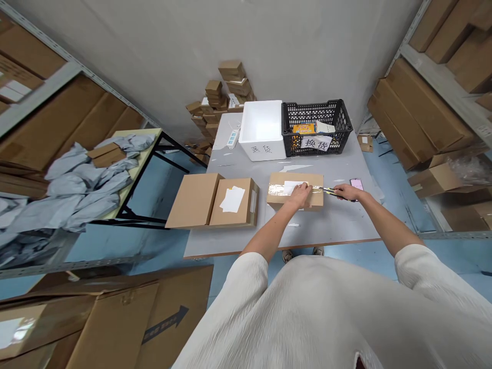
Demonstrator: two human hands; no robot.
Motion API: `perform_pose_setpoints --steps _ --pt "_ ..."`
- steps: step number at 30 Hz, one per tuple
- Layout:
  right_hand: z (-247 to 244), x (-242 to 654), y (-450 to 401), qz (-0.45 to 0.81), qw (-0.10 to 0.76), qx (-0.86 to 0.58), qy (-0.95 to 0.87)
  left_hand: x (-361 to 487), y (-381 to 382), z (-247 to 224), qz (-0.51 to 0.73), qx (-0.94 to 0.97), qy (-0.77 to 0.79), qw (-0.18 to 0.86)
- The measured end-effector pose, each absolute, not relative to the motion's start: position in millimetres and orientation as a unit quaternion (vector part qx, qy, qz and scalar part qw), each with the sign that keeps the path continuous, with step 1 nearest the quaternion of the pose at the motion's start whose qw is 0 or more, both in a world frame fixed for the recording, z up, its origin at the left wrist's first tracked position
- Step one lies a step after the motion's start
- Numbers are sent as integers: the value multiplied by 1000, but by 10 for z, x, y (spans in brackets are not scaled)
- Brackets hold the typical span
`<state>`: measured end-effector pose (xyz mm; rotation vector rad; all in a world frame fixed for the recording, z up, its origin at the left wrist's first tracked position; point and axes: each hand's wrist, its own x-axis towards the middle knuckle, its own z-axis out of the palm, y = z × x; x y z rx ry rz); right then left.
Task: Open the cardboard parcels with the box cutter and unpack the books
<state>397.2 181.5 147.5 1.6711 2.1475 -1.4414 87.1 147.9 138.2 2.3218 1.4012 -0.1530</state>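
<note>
A taped cardboard box (277, 198) lies on the grey table in front of me, with a white label (289, 187) and shiny clear tape on its top. My left hand (301, 195) rests on the box top, its fingers laid over the label and tape, holding nothing. My right hand (347, 192) is closed round the handle of a box cutter (332, 192). The cutter's tip points left and meets the right end of the box top, at the tape. A phone (356, 184) with a lit pinkish screen lies just behind my right hand.
Two cardboard boxes (195, 200) stand at the table's left, one with papers (232, 199) on top. At the back are a white foam box (263, 123), a black plastic crate (317, 146) and a power strip (232, 138). Grey parcels (90, 179) cover a side table.
</note>
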Motion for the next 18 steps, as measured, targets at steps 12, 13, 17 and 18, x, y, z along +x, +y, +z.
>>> perform_pose_setpoints --steps 12,13,17,18 --pt "1473 4111 1635 -549 -17 573 608 762 1454 1232 28 831 504 235" --pt "1489 4137 1633 -544 -26 575 610 752 1440 1223 41 829 505 238" --pt "1522 4157 1591 -494 -72 576 647 742 1463 1226 100 816 526 217" --pt "1517 4130 1567 -471 -87 574 664 741 1489 1233 112 809 539 205"
